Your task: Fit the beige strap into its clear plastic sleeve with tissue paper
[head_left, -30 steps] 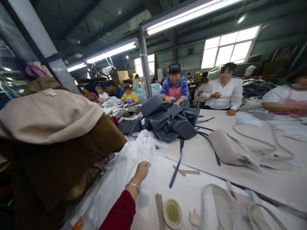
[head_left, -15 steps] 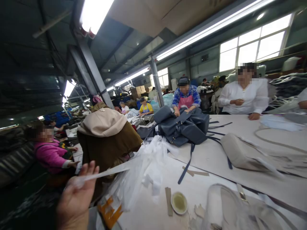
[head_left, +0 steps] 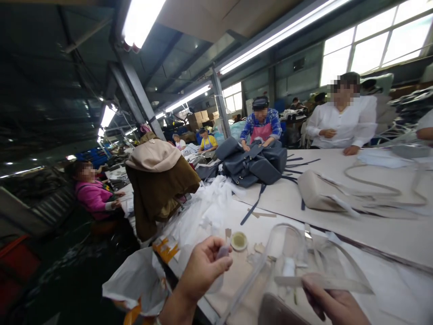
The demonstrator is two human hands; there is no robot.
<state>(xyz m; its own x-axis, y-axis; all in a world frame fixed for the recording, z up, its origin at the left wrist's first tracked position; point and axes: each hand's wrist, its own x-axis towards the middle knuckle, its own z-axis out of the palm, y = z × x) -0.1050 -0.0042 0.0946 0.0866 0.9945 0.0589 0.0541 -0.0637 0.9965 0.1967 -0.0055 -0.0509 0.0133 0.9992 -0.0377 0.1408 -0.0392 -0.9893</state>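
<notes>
Moved since half a second ago: left hand [head_left: 203, 271], then out past the edge at lower left with a long white band, now in over the near edge of the surface [head_left: 372, 234]; right hand [head_left: 334, 304] newly in view at the bottom.

Left hand: thumb and forefinger pinched shut on a small pale scrap [head_left: 223, 251], other fingers curled; held above the surface, just short of the dish [head_left: 239, 240].

Right hand: mostly cut off by the frame; fingers curled beneath a long pale strip [head_left: 324, 282], holding it level across the fingertips; thumb hidden.

Between the hands: clear plastic bag [head_left: 287, 243], domed, blurred.

Dish: small, round, yellowish contents, flat on the surface.

Left of it: heap of white plastic wrapping [head_left: 209, 207], spilling over the edge.

Middle of the surface: beige bag [head_left: 318, 192] on its side; farther on, pile of grey-blue bags [head_left: 252, 164] with straps trailing.

Left end: brown and cream coats [head_left: 158, 180], heaped.

Persons: one in a plaid shirt [head_left: 262, 128] with hands on the grey-blue bags; one in a white shirt [head_left: 345, 124], hand on the surface; one in pink [head_left: 93, 196] seated well apart at left.
</notes>
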